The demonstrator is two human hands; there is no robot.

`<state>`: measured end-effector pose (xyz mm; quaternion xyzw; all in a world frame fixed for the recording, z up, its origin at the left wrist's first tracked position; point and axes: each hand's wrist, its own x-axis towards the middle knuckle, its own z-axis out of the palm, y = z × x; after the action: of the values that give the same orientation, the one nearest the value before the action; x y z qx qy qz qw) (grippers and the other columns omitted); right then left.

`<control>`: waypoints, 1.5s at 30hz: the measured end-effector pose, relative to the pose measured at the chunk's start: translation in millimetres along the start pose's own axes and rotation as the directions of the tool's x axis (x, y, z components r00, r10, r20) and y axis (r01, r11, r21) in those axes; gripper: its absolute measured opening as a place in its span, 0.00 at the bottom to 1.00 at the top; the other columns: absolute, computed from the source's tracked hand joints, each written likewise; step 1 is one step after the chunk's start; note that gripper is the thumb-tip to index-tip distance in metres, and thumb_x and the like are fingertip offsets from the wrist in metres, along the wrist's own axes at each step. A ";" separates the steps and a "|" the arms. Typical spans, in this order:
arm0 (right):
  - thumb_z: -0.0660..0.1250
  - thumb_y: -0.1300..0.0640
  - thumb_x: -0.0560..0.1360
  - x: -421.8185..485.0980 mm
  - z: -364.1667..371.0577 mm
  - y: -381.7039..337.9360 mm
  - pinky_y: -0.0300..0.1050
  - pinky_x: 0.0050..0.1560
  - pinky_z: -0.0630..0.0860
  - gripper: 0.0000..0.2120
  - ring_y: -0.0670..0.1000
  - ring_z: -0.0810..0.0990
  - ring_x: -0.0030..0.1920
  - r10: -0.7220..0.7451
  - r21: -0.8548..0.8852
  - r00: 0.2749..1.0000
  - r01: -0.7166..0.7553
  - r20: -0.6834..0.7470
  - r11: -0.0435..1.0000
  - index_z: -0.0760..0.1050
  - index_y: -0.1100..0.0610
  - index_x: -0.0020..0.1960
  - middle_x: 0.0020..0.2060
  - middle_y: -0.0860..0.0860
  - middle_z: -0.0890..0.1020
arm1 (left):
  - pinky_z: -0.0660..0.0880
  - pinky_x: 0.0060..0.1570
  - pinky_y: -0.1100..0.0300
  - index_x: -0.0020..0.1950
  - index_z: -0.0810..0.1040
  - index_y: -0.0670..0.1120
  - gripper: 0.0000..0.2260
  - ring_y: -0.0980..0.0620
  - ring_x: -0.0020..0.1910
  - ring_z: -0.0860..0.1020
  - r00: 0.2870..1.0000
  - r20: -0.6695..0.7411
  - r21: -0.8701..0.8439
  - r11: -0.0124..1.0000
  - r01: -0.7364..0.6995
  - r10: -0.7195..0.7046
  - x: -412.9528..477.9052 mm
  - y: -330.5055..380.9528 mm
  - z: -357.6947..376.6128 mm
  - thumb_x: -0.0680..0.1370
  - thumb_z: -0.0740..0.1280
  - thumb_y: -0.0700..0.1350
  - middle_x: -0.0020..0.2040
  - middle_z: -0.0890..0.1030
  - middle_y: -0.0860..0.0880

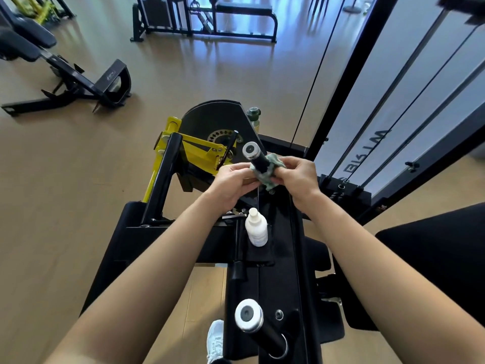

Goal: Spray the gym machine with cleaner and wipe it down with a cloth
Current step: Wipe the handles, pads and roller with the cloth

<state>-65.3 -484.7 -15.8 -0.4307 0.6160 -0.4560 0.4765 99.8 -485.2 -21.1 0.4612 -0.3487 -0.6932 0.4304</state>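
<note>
A black and yellow gym machine (pixel 273 258) stands below me. Its upper handle bar (pixel 256 160) has a chrome end cap and points up toward me. A green cloth (pixel 270 174) is wrapped around that bar. My right hand (pixel 296 177) grips the cloth from the right, and my left hand (pixel 233 182) holds it from the left, both closed around the bar. A white spray bottle (pixel 256 229) stands upright on the black frame just below my hands, untouched.
A second handle bar (pixel 249 315) with a white end cap sticks up near the bottom. A green-capped bottle (pixel 254 115) sits behind the machine's disc. A weight stack with cables (pixel 393 106) rises at right. A black bench (pixel 68 72) stands on the wooden floor at left.
</note>
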 end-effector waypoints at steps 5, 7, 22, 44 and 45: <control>0.72 0.65 0.78 -6.8 2.6 -28.9 0.56 0.56 0.84 0.05 0.57 0.88 0.48 -0.170 0.136 0.985 0.164 0.031 0.977 0.86 0.58 0.49 0.46 0.57 0.88 | 0.83 0.55 0.52 0.59 0.83 0.40 0.11 0.45 0.55 0.85 0.977 -0.084 -0.074 0.977 -0.202 0.195 -8.5 4.1 6.0 0.80 0.67 0.32 0.55 0.86 0.43; 0.72 0.67 0.78 -12.0 4.4 -33.3 0.50 0.53 0.84 0.06 0.53 0.88 0.47 -0.278 0.152 0.957 0.264 0.082 0.953 0.86 0.60 0.50 0.44 0.53 0.89 | 0.83 0.53 0.54 0.60 0.83 0.41 0.12 0.47 0.55 0.85 0.946 -0.152 -0.075 0.951 -0.299 0.285 -10.1 1.8 7.1 0.81 0.65 0.30 0.55 0.86 0.44; 0.68 0.65 0.81 1.9 -3.5 13.5 0.49 0.61 0.82 0.12 0.48 0.86 0.55 -0.250 -0.201 0.965 0.261 0.078 0.944 0.85 0.58 0.62 0.53 0.51 0.88 | 0.81 0.60 0.52 0.67 0.78 0.37 0.13 0.43 0.62 0.82 0.986 -0.050 0.056 0.986 -0.158 0.161 8.2 -28.7 9.4 0.86 0.59 0.36 0.59 0.84 0.42; 0.73 0.63 0.78 -7.8 5.9 -2.1 0.51 0.56 0.85 0.09 0.50 0.88 0.50 -0.336 -0.118 0.942 0.336 0.019 0.935 0.87 0.56 0.57 0.48 0.51 0.89 | 0.82 0.49 0.61 0.52 0.84 0.41 0.10 0.53 0.47 0.86 0.953 -0.074 0.177 0.945 -0.277 0.293 -14.5 -9.5 15.0 0.80 0.66 0.30 0.45 0.88 0.49; 0.73 0.63 0.78 -10.2 8.3 -8.7 0.51 0.54 0.85 0.09 0.52 0.88 0.49 -0.376 -0.065 0.926 0.378 0.038 0.923 0.86 0.56 0.57 0.49 0.52 0.89 | 0.82 0.52 0.57 0.55 0.84 0.40 0.10 0.50 0.50 0.86 0.928 -0.094 0.171 0.924 -0.341 0.360 -18.3 -3.7 13.9 0.79 0.67 0.29 0.49 0.88 0.46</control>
<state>-54.6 -477.9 -6.4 -0.5635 0.5315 -0.5116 0.3719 89.4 -465.8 -13.6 0.4647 -0.4500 -0.5464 0.5320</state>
